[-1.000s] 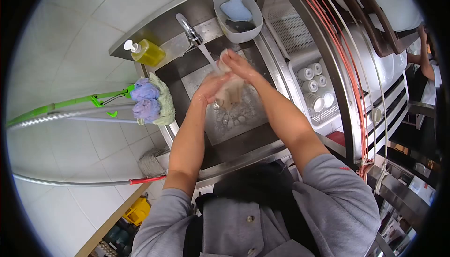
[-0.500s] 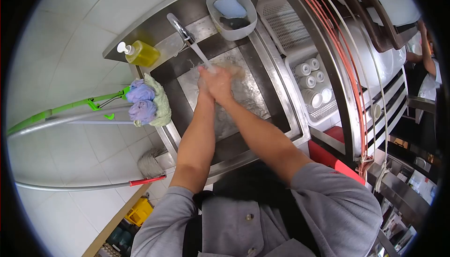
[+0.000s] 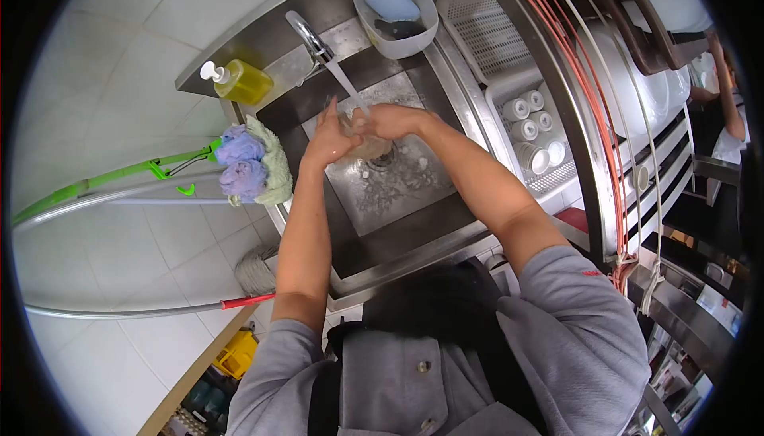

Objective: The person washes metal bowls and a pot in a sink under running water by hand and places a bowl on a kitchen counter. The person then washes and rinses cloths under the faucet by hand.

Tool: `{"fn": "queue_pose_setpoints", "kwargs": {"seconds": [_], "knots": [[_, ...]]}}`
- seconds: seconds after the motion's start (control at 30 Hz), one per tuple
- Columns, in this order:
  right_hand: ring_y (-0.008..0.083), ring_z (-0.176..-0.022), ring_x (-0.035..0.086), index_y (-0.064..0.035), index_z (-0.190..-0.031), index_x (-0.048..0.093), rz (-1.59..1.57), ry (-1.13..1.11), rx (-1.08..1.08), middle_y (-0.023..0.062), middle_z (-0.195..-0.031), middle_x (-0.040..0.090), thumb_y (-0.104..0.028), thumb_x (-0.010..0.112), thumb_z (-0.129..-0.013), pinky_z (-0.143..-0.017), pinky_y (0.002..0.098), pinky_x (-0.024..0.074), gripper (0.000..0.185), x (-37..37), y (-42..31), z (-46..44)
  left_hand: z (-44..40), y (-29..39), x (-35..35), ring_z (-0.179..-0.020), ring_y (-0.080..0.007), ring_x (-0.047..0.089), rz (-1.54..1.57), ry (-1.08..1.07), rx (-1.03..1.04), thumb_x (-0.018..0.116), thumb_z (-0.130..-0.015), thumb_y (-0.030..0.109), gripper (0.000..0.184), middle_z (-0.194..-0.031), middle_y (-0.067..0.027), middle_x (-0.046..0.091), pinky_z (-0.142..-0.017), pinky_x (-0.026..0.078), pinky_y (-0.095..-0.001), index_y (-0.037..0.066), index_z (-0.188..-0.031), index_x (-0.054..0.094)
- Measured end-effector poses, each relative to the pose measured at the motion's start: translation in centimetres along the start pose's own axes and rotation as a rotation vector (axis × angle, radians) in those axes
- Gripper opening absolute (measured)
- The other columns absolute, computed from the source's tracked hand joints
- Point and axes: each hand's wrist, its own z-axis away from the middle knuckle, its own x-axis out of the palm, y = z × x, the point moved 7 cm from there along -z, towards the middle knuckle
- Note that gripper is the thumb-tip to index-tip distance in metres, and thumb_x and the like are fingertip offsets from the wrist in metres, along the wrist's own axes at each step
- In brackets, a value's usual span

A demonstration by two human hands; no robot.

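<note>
Inside the steel sink (image 3: pixel 382 211), water from the tap (image 3: pixel 307 33) pours down between my hands. My left hand (image 3: pixel 327 140) has its fingers curved along the left side of a translucent, pale rounded object (image 3: pixel 368 148). From the right, my right hand (image 3: pixel 391 122) reaches over the object's upper edge under the stream. The object looks like a clear bowl or tub, though splashing water and my fingers hide its exact kind. Bits of foam and water lie around the drain below it.
A pump bottle of yellow liquid (image 3: pixel 245 82) stands on the left ledge. A translucent bin (image 3: pixel 415 48) holds a blue sponge (image 3: pixel 391 1). White cups (image 3: pixel 532 156) fill a basket on the right. Mop heads (image 3: pixel 241 163) hang beside the sink's left rim. Another person's arm (image 3: pixel 726 86) shows far right.
My hands were pressed together under the stream. They have moved apart, left hand leftward and right hand rightward, and the translucent object now shows between them.
</note>
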Motion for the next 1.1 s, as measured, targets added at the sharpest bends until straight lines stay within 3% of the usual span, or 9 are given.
{"fn": "queue_pose_setpoints", "kwargs": {"seconds": [0.03,0.1,0.37,0.47,0.5,0.6,0.9,1.03,1.1], "knots": [[0.0223,-0.080,0.065,-0.0026,-0.092,0.069,-0.003,-0.002,0.005,0.0122,-0.080,0.069,-0.033,0.063,-0.087,-0.076,0.0329,0.0498,0.031,-0.8,-0.9,0.1,0.5,1.9,-1.6,-0.102,-0.0223,0.059,-0.023,0.170,0.104,0.070,-0.071,0.023,0.060,-0.111,-0.0152,0.061,-0.088,0.047,-0.0324,-0.007,-0.120,0.054],[0.0142,-0.078,0.062,-0.0035,-0.095,0.069,-0.261,0.007,0.112,0.0093,-0.078,0.068,-0.035,0.064,-0.086,-0.074,0.0302,0.0490,0.033,-2.3,-1.2,-0.1,-0.3,2.8,1.0,-0.094,-0.0187,0.059,0.581,-0.360,0.030,0.069,-0.072,0.019,0.051,-0.105,-0.0128,0.063,-0.083,0.047,-0.0305,-0.005,-0.116,0.058],[0.0164,-0.069,0.060,-0.0044,-0.101,0.071,-0.082,0.044,0.242,0.0087,-0.079,0.069,-0.043,0.074,-0.077,-0.067,0.0331,0.0470,0.046,-4.1,0.1,3.7,-2.0,3.3,1.1,-0.083,-0.0156,0.060,1.056,-0.064,-0.023,0.053,-0.094,0.017,0.022,-0.096,-0.0076,0.065,-0.077,0.048,-0.0322,0.000,-0.104,0.063],[0.0189,-0.087,0.064,-0.0021,-0.107,0.068,-0.153,-0.134,0.421,0.0097,-0.093,0.069,-0.041,0.076,-0.076,-0.077,0.0300,0.0477,0.050,-5.5,1.3,5.0,0.6,5.2,0.8,-0.109,-0.0294,0.059,1.978,-0.043,-0.110,0.039,-0.101,0.036,0.045,-0.117,-0.0151,0.061,-0.096,0.047,-0.0426,-0.002,-0.120,0.054],[0.0189,-0.087,0.064,-0.0021,-0.107,0.068,-0.157,-0.135,0.422,0.0096,-0.093,0.069,-0.041,0.076,-0.076,-0.077,0.0300,0.0477,0.050,-4.8,1.8,5.1,0.9,5.1,1.3,-0.109,-0.0294,0.059,1.976,-0.043,-0.115,0.039,-0.101,0.036,0.045,-0.117,-0.0151,0.061,-0.096,0.047,-0.0426,-0.002,-0.120,0.054],[0.0194,-0.067,0.063,0.0008,-0.087,0.072,-1.498,0.475,0.168,0.0074,-0.076,0.068,-0.022,0.066,-0.087,-0.064,0.0374,0.0507,0.023,-4.5,-1.2,4.1,1.2,2.2,6.6,-0.114,-0.0314,0.056,1.901,0.010,-0.549,0.042,-0.099,0.039,0.045,-0.118,-0.0155,0.061,-0.098,0.046,-0.0454,0.001,-0.119,0.055],[0.0260,-0.061,0.063,-0.0003,-0.081,0.068,-0.323,1.016,0.323,0.0152,-0.068,0.064,-0.023,0.067,-0.082,-0.059,0.0384,0.0472,0.022,-1.0,-2.2,0.9,0.3,1.4,7.3,-0.081,-0.0246,0.064,1.587,0.137,-0.579,0.049,-0.095,0.032,0.031,-0.095,-0.0103,0.064,-0.068,0.052,-0.0392,0.004,-0.103,0.058],[0.0290,-0.061,0.062,-0.0015,-0.084,0.068,-0.216,0.899,0.309,0.0160,-0.070,0.065,-0.025,0.066,-0.081,-0.060,0.0386,0.0473,0.024,-1.2,1.4,0.1,1.6,1.1,6.9,-0.080,-0.0232,0.064,1.393,0.018,-0.547,0.051,-0.094,0.033,0.034,-0.095,-0.0104,0.064,-0.070,0.052,-0.0380,0.003,-0.106,0.059],[0.0305,-0.085,0.066,-0.0022,-0.092,0.070,-0.309,0.721,0.417,0.0199,-0.089,0.068,-0.024,0.064,-0.081,-0.073,0.0400,0.0480,0.026,-2.4,1.3,0.7,2.0,0.3,5.8,-0.083,-0.0228,0.064,1.280,-0.106,-0.443,0.056,-0.091,0.031,0.037,-0.100,-0.0117,0.064,-0.076,0.050,-0.0366,0.001,-0.113,0.057]]}}
